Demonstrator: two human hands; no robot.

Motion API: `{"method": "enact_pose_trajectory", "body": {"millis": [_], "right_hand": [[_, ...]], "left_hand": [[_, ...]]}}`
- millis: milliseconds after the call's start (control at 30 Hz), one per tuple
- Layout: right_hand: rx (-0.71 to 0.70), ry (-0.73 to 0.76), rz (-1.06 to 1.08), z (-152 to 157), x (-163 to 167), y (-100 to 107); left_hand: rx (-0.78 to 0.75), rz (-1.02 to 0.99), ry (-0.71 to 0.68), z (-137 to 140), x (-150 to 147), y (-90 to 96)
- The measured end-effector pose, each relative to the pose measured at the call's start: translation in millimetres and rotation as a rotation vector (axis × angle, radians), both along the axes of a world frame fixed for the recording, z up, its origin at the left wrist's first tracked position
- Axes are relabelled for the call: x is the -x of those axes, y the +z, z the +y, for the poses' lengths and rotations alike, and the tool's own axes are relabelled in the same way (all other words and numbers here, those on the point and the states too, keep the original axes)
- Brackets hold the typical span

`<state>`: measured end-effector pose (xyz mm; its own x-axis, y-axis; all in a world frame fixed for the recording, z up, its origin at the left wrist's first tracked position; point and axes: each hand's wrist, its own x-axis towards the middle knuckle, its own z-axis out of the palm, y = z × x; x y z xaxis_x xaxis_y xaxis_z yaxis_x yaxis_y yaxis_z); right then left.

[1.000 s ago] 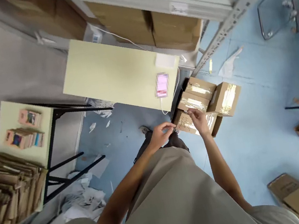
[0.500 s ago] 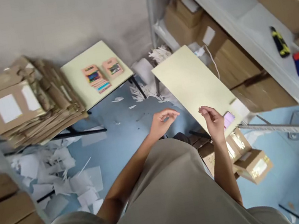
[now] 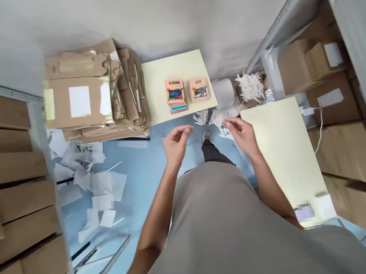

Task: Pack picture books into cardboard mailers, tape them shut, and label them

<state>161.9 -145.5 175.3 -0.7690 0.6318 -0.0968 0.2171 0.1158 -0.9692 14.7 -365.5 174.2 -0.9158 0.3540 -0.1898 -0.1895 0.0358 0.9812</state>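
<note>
My left hand [image 3: 175,148] hovers in front of my body, its fingers curled and thumb tip close to the fingertips. Facing it, my right hand [image 3: 243,135] is held in a similar pinch, near the left edge of a pale yellow table. Neither hand shows anything in it, and a gap lies between them. Ahead, on a small cream table [image 3: 153,76], are a stack of orange printed cards or booklets [image 3: 175,92] and a second orange stack [image 3: 198,90] to its right. Both hands are apart from these stacks.
Flattened cardboard boxes [image 3: 91,99] are piled ahead on the left. Shelved cartons [image 3: 20,198] line the left, with more cartons [image 3: 351,149] on the right. Paper scraps [image 3: 102,189] litter the blue floor. The yellow table [image 3: 282,148] on my right bears a pixelated purple item [image 3: 304,213].
My view has turned left, so the small table with the orange stacks now lies straight ahead and the yellow table stands along my right. Both hands stay raised and pinched.
</note>
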Motion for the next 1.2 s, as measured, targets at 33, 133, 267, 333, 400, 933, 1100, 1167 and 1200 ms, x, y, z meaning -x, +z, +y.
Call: {"method": "enact_pose_trajectory", "body": {"millis": [33, 133, 267, 333, 400, 933, 1100, 1167, 1200], "right_hand": [[0.008, 0.044, 0.003, 8.4, 24.5, -6.8], [0.017, 0.177, -0.032, 31.6, 97.5, -30.5], [-0.009, 0.323, -0.165, 52.1, 184.9, -64.4], [-0.031, 0.363, -0.244, 55.7, 220.3, -79.9], [-0.041, 0.387, -0.322, 55.5, 248.9, -93.8], [-0.12, 0.332, -0.823, 26.0, 329.4, -144.0], [-0.045, 0.232, -0.84, 18.6, 331.6, -147.7], [-0.023, 0.203, -0.828, 21.4, 329.5, -148.2], [-0.02, 0.192, -0.824, 22.9, 328.4, -148.1]], "left_hand": [[0.019, 0.0, 0.045, 5.0, 15.5, -2.5], [0.069, -0.009, 0.116, 21.4, 61.6, -14.0], [0.155, -0.087, 0.143, 42.0, 119.0, -40.6], [0.216, -0.127, 0.133, 49.8, 144.7, -56.6], [0.325, -0.127, 0.109, 55.9, 168.2, -71.9], [0.942, -0.159, -0.18, 64.8, 264.0, -144.0], [0.848, -0.265, -0.209, 56.5, 276.9, -150.2], [0.846, -0.272, -0.24, 56.6, 281.2, -150.3], [0.855, -0.271, -0.257, 57.5, 282.4, -149.7]]}}
